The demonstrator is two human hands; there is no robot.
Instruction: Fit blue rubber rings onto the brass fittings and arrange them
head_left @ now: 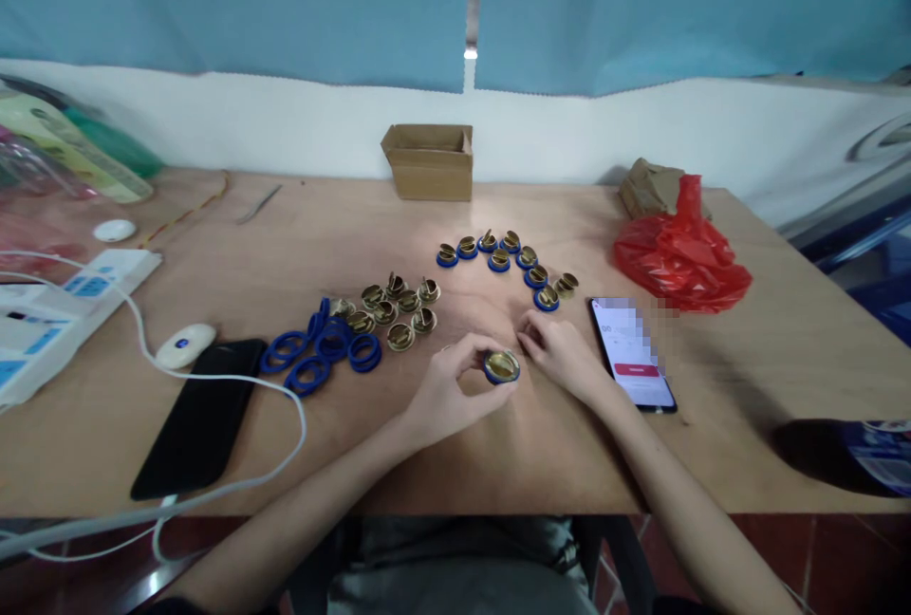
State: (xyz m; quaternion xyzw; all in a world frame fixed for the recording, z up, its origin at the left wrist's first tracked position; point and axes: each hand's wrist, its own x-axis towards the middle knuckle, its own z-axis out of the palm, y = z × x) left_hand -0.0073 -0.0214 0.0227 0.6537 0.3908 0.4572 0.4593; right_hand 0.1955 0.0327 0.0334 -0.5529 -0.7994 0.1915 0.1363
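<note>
My left hand (455, 392) holds a round brass-coloured piece with a blue ring (502, 366) around its edge, pinched between thumb and fingers just above the table. Close to its right, my right hand (562, 349) rests low with its fingers curled in; nothing shows in them. Beyond the hands, several brass pieces seated in blue rings (499, 260) form a curved row with their flaps raised. One brass piece without a blue ring (567, 285) lies at that row's right end. Left of my hands are a cluster of bare brass pieces (385, 312) and a pile of loose blue rings (332, 340).
A small open cardboard box (433, 174) stands at the back. On the right are a lit phone (633, 359), a red plastic bag (679, 259) and a dark bottle (846, 454). A black phone (203, 420), white cable (303, 430) and power strip (85, 297) lie on the left.
</note>
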